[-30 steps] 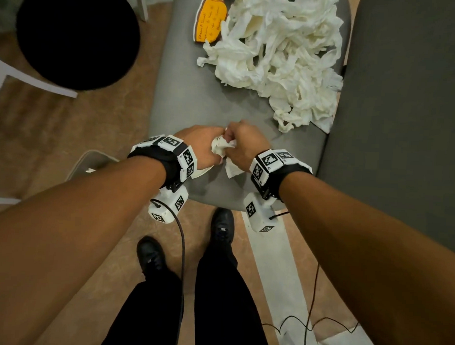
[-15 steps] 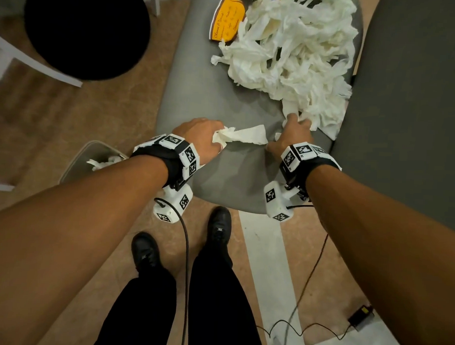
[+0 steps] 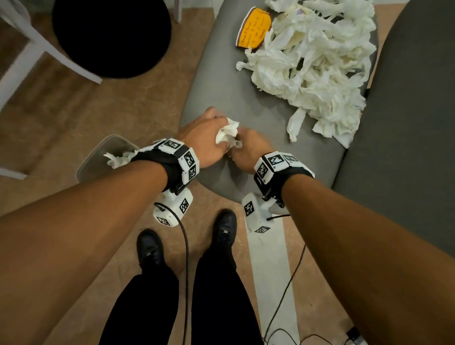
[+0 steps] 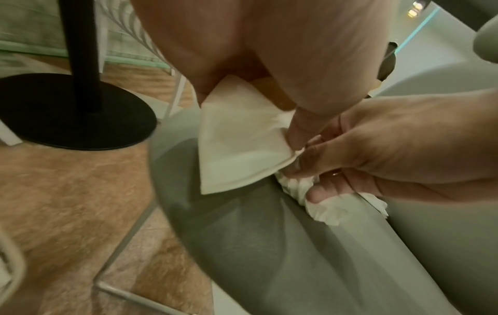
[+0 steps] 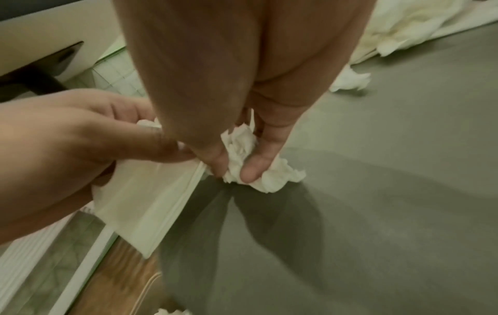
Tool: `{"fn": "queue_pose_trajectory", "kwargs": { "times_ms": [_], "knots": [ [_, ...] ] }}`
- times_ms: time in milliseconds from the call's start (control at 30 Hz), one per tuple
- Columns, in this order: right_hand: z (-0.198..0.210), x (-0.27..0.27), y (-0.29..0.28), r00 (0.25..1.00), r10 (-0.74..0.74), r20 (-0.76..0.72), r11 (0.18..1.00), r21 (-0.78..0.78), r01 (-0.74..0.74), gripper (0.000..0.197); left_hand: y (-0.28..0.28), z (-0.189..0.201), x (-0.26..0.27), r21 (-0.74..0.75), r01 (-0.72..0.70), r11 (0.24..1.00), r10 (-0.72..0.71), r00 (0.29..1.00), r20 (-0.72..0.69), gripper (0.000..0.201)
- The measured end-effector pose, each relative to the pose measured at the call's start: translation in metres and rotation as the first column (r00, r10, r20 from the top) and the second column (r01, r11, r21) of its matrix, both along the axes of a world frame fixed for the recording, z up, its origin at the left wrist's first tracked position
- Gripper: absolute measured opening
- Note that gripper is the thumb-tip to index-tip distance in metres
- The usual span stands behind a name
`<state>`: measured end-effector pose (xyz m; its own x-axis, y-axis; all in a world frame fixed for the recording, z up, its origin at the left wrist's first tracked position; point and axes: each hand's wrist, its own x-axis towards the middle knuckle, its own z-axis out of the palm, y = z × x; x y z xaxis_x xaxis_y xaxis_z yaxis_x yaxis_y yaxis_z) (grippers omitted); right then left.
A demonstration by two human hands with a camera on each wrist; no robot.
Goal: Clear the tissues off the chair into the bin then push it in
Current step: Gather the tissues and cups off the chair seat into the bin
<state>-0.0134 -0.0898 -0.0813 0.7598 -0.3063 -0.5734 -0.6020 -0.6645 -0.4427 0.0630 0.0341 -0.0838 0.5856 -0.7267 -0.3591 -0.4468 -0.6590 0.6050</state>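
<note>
Both hands meet over the near edge of the grey chair seat (image 3: 217, 76). The left hand (image 3: 204, 138) has its grip curled round a flat folded tissue (image 4: 237, 136), thumb and fingers pinching it at the corner, with a crumpled tuft showing above the knuckles in the head view. Right up against it, the right hand (image 3: 247, 152) pinches a crumpled tissue wad (image 5: 250, 162) between thumb and fingers, the wad touching the seat. The two hands touch at the fingertips, and the folded tissue and the wad meet there too.

On the far right of the seat lies the big tissue pile (image 3: 315, 62), well apart from the hands, loose strips trailing toward the near side. An orange card (image 3: 254, 27) sits at the pile's far left edge, partly under the tissues.

Down on the floor to the left, just beside the left forearm, stands the bin (image 3: 103, 155), with a few tissues showing inside. A round black stand base (image 3: 110, 29) sits on the far left floor. The person's black shoes (image 3: 224, 229) stand near the seat's edge.
</note>
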Motion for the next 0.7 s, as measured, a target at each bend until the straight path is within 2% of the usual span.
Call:
{"fn": "queue_pose_trajectory", "kwargs": {
  "times_ms": [67, 167, 300, 533, 700],
  "knots": [
    [0.002, 0.010, 0.019, 0.998, 0.069, -0.013, 0.998, -0.005, -0.069, 0.018, 0.022, 0.007, 0.007, -0.079, -0.066, 0.995, 0.063, 0.998, -0.030, 0.028],
    [0.006, 0.027, 0.054, 0.991, 0.134, 0.028, 0.991, -0.015, -0.133, 0.017, 0.061, 0.018, 0.017, -0.032, -0.191, 0.981, 0.190, 0.981, -0.037, 0.015],
    [0.006, 0.051, 0.114, 0.984, 0.145, 0.103, 0.986, 0.073, -0.153, 0.022, 0.128, 0.011, 0.027, -0.021, -0.365, 0.931, 0.365, 0.931, -0.028, 0.015],
    [-0.043, 0.080, 0.209, 0.995, 0.097, 0.006, 0.962, 0.256, -0.095, 0.021, 0.235, -0.042, 0.041, 0.159, -0.601, 0.783, 0.620, 0.775, -0.125, 0.046],
    [-0.098, 0.085, 0.246, 0.997, 0.029, -0.065, 0.954, 0.299, -0.008, 0.030, 0.275, -0.095, 0.039, 0.264, -0.735, 0.625, 0.778, 0.615, -0.131, 0.051]
  ]
}}
